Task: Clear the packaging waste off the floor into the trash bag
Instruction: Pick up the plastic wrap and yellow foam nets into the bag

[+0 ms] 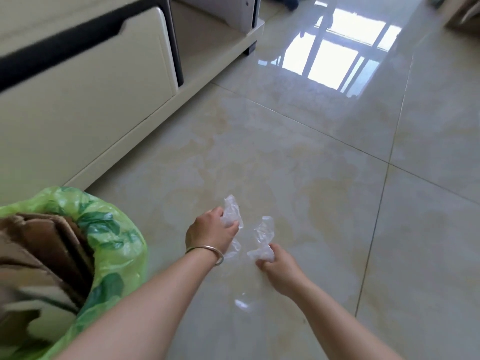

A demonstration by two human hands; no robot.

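My left hand (211,231), with a metal bangle on its wrist, grips a crumpled piece of clear plastic film (232,210) just above the tiled floor. To its right, my right hand (279,266) grips a second crumpled piece of clear film (262,239), which sticks up out of the fist. More clear plastic (242,304) lies or hangs low between my forearms; I cannot tell which piece it belongs to. A green trash bag (114,245) stands open at the lower left, with brown cardboard (49,245) inside it.
A cream cabinet with a drawer (85,81) and a low plinth runs along the left, close behind the bag. Glossy beige floor tiles (337,178) stretch ahead and right, with a bright window reflection at the top.
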